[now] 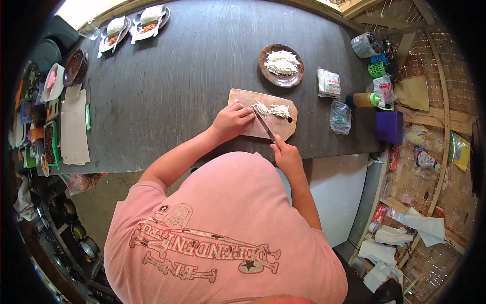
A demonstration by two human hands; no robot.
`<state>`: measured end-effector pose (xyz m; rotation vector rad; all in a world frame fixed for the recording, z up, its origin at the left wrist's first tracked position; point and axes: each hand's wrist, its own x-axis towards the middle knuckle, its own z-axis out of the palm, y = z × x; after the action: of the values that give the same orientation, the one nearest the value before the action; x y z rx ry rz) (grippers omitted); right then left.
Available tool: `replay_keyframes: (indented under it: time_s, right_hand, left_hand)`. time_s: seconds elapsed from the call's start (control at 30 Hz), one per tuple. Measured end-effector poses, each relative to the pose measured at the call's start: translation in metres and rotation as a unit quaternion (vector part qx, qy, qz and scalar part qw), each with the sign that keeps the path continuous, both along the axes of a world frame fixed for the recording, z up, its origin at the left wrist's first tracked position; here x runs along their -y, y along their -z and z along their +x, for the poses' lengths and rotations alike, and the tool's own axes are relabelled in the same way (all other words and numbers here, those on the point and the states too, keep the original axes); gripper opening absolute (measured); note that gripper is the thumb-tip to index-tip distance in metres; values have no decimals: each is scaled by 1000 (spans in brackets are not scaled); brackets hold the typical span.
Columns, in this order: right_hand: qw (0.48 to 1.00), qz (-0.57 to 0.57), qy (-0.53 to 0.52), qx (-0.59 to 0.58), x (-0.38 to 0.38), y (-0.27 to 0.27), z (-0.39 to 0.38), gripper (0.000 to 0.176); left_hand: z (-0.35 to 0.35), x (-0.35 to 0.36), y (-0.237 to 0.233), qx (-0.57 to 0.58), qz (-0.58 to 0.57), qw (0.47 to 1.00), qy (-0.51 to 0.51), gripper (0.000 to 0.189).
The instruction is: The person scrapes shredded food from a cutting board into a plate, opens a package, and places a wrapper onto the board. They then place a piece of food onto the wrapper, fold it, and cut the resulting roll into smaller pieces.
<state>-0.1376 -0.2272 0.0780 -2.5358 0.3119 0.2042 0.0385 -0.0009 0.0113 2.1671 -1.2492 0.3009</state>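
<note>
A wooden cutting board [253, 130] lies near the table's front edge. On its right part rest pale, thin-cut strips [279, 111] in a small pile, with more strips beside the blade. My right hand [286, 152] is closed round the handle of a knife [264, 125], whose blade slants up and left across the board. My left hand [234, 120] rests on the board's left side, its fingers bent together near the blade tip; whatever lies under them is hidden. Behind the board stands a brown plate [283, 80] heaped with pale strips.
Two plates of food [147, 35] [112, 43] with spoons stand at the back left. To the right are a wrapped pack [329, 83], a plastic bag [340, 117], a bottle with a green cap [362, 100] and a purple box [389, 126]. Cardboard [74, 131] lies at the left.
</note>
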Motion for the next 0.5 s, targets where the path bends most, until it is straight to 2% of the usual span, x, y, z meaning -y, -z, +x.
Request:
replay_keyframes:
  time_s: [0.5]
  right_hand:
    - [1000, 8, 1, 11, -2, -2, 0, 39]
  left_hand:
    - [0, 1, 1, 4, -3, 1000, -2, 20]
